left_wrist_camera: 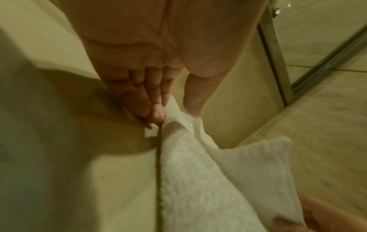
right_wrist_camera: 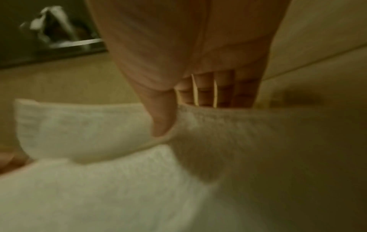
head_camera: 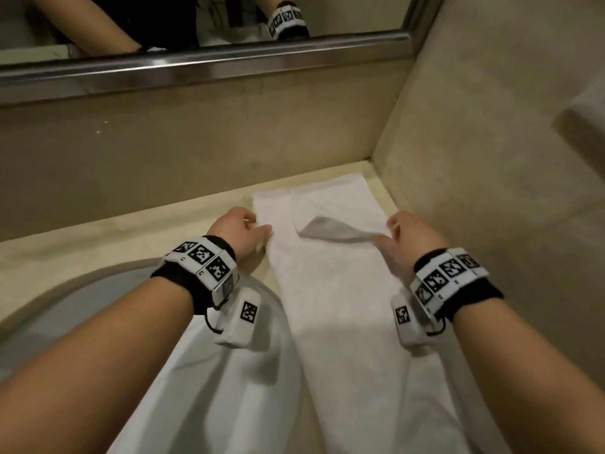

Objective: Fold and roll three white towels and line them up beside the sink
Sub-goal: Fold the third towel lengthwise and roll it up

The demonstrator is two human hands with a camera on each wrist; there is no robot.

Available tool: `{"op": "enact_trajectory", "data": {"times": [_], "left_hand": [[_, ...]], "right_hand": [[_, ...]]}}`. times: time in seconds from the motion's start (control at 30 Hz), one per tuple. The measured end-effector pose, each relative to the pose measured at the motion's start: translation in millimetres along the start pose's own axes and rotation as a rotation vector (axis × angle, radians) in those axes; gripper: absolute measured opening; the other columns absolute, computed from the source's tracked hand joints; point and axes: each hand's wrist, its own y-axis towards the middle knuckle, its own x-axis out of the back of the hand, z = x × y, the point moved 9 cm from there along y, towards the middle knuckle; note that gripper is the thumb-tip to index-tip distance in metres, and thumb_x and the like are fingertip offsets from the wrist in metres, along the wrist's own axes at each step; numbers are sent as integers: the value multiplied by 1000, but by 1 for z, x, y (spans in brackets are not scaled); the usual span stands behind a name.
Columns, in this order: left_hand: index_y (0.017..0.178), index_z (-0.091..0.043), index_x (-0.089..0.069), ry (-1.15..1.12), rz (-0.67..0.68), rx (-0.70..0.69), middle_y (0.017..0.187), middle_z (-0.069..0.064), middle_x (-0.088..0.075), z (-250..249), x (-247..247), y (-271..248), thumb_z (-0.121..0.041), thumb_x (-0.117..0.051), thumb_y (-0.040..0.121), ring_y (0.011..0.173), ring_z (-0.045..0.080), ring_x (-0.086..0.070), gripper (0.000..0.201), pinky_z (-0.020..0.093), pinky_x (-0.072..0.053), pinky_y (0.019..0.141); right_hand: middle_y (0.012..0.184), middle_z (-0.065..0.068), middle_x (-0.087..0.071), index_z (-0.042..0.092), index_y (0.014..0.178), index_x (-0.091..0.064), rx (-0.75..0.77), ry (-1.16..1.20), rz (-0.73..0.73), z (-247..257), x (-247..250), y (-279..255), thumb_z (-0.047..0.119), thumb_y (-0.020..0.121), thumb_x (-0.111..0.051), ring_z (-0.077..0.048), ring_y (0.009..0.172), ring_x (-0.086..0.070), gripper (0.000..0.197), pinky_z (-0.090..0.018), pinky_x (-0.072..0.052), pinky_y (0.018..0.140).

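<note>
On the far left sits the sink [head_camera: 98, 290], a round grey bowl set into the pale counter [head_camera: 98, 244]. Some white cloth [head_camera: 229, 388] hangs over its near side; I cannot tell if it is another towel or the person's clothes.

Next comes the left hand [head_camera: 244, 232]. It sits at the left edge of the towel [head_camera: 343, 306]. From the left wrist view, the thumb [left_wrist_camera: 193, 97] and fingertips [left_wrist_camera: 157, 113] pinch that edge. I think it holds there so the towel does not slide while the other side is moved.

In the middle, the towel lies flat in a long strip beside the sink. It runs from the near edge of the counter back to the wall [head_camera: 196, 152] under the mirror [head_camera: 196, 18]. It looks already folded to a narrow strip, but it is not rolled yet. No rolled towels show anywhere, so most of the job seems still to come.

Then the right hand [head_camera: 406, 237]. Its thumb [right_wrist_camera: 163, 119] presses on top of a lifted flap [head_camera: 330, 229] and the fingers [right_wrist_camera: 224, 89] curl behind it, so it grips the cloth. The flap is raised off the towel and leans toward the middle. I think the person is folding that side in to make the edges neat.

On the far right a side wall [head_camera: 507, 142] stands close to the towel, so there is little room there. The strip may bunch up against it.
</note>
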Motion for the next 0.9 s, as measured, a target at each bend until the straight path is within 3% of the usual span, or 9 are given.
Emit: {"op": "enact_trajectory", "data": {"times": [0.07, 0.13, 0.27, 0.4, 0.57, 0.63, 0.7, 0.77, 0.9], "left_hand": [[118, -11, -49, -66, 0, 25, 109, 9, -64, -5, -3, 7, -37, -61, 83, 100, 27, -60, 45, 34, -48, 89], [118, -10, -48, -55, -14, 39, 109, 11, -65, -9, -2, 14, -34, -61, 84, 102, 29, -60, 43, 35, -47, 90], [124, -9, -48, 13, -50, 45, 109, 12, -67, -10, 7, 31, -32, -57, 86, 105, 28, -60, 45, 36, -46, 96], [105, -11, -57, -22, -55, 34, 86, 11, -72, -14, 7, 42, -35, -53, 88, 92, 27, -66, 29, 37, -50, 90], [83, -13, -57, 23, -53, 27, 83, 12, -72, -19, 10, 54, -26, -49, 89, 85, 30, -67, 17, 38, -52, 86], [72, -13, -53, -70, -42, 56, 60, 6, -69, -15, 10, 58, -19, -49, 88, 69, 26, -69, 17, 37, -56, 80], [66, -14, -50, -188, -52, 83, 44, 0, -61, -8, 13, 58, -12, -50, 87, 43, 13, -62, 22, 32, -57, 64], [71, -15, -50, -267, -74, 70, 56, 5, -61, -6, 16, 55, -6, -49, 87, 42, 13, -60, 18, 31, -57, 60], [108, -26, -55, -190, -54, -53, 77, 3, -64, -16, 15, 49, -18, -52, 89, 69, 24, -66, 21, 33, -58, 70]], "right_hand": [[117, -7, -55, 16, 117, -50, 143, -27, -36, 28, 5, 11, 30, 85, -56, -25, 102, -56, 35, -30, -44, 83], [112, -13, -59, 11, 110, -56, 194, 6, -79, 42, 13, 24, 18, 88, -47, -29, 98, -56, 25, -27, -40, 76], [108, -24, -61, -1, 105, -57, -38, 18, -14, 17, 17, 55, 23, 96, -30, -35, 96, -57, 37, -30, -38, 73], [104, -21, -63, 2, 105, -58, -95, -11, 18, 6, 6, 66, 32, 96, -29, -31, 85, -54, 43, -30, -40, 73], [123, -23, -56, -5, 115, -53, -181, -88, 54, 11, 7, 76, 25, 98, -30, -36, 112, -53, 42, -36, -42, 88], [123, -21, -55, -3, 115, -53, -159, -146, 86, 15, 5, 80, 20, 97, -34, -35, 111, -54, 35, -34, -42, 82], [117, -20, -59, 0, 111, -53, -127, -146, 70, 14, 6, 83, 23, 93, -42, -34, 102, -56, 32, -31, -38, 71], [111, -19, -61, 1, 109, -53, -117, -107, 45, 12, 8, 83, 28, 92, -44, -33, 97, -56, 33, -30, -36, 70], [109, -21, -62, 0, 108, -54, -109, -41, 8, 15, 9, 79, 29, 95, -38, -35, 99, -56, 35, -31, -36, 72]]}}
